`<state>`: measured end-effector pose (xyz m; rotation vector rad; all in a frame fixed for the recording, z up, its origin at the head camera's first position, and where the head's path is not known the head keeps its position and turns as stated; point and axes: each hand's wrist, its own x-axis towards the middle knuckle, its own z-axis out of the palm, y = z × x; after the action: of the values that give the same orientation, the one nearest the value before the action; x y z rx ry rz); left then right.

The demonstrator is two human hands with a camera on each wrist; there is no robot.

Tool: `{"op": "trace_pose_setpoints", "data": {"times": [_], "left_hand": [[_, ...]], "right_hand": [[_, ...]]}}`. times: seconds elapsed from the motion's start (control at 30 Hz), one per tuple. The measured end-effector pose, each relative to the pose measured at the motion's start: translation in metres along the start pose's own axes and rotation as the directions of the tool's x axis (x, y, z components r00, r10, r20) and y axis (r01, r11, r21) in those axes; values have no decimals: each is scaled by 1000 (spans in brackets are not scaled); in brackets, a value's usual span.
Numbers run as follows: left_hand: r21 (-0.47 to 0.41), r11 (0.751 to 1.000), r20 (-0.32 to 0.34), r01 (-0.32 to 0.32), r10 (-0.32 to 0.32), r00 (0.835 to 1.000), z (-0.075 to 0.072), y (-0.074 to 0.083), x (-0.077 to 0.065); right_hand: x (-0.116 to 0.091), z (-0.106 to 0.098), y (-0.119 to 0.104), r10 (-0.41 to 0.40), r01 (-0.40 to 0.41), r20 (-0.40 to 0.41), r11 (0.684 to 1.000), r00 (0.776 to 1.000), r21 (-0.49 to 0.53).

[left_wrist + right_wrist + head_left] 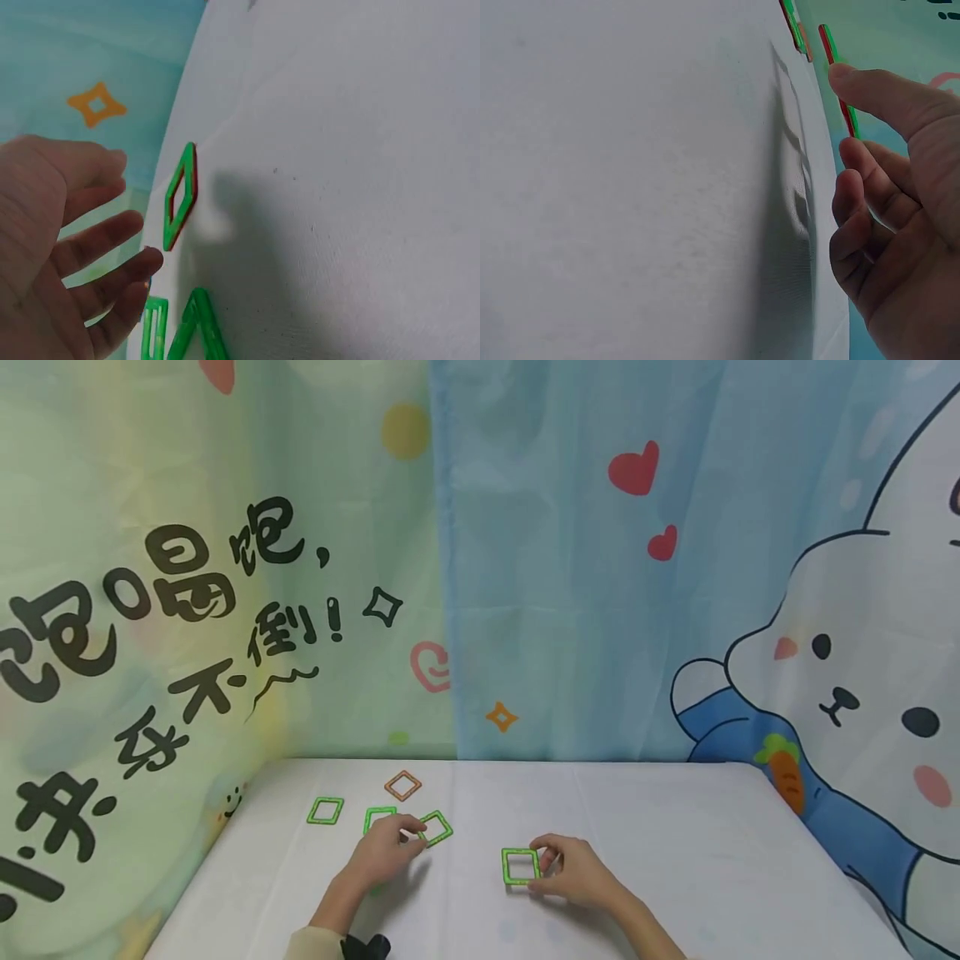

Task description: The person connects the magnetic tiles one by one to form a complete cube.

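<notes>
R hand is pinching a green square at its 9 o'clock, by one side only, so a loosening grip could be dropping it. L hand, fingers apart, is hovering w/ a loose square at approx. 2 o'clock; careless fingertips could be nudging it askew.

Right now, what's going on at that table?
A person is handling small square frames over the white table. The right hand pinches one green frame, raised off the tabletop. The left hand is beside a second green frame, not gripping it. A third green frame and an orange frame lie farther back, untouched.
</notes>
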<state>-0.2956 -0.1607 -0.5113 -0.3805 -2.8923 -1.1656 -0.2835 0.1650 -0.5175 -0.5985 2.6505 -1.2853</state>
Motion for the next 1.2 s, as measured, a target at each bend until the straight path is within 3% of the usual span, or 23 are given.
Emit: {"op": "trace_pose_setpoints", "data": {"times": [0.27, 0.43, 0.67, 1.2], "left_hand": [[135, 987, -49, 84, -78, 996, 0, -6, 2], [150, 982, -56, 119, -111, 992, 3, -10, 4], [162, 980, -82, 118, -105, 991, 7, -14, 9], [160, 969, -60, 191, -183, 981, 14, -12, 14]], "right_hand": [[-15, 9, -3, -3, 3, 30, 1000, 1000, -8], [-20, 12, -4, 18, -18, 33, 1000, 999, 0], [-23, 13, -3, 25, -26, 44, 1000, 999, 17], [-30, 15, -7, 45, -44, 53, 999, 998, -11]]}}
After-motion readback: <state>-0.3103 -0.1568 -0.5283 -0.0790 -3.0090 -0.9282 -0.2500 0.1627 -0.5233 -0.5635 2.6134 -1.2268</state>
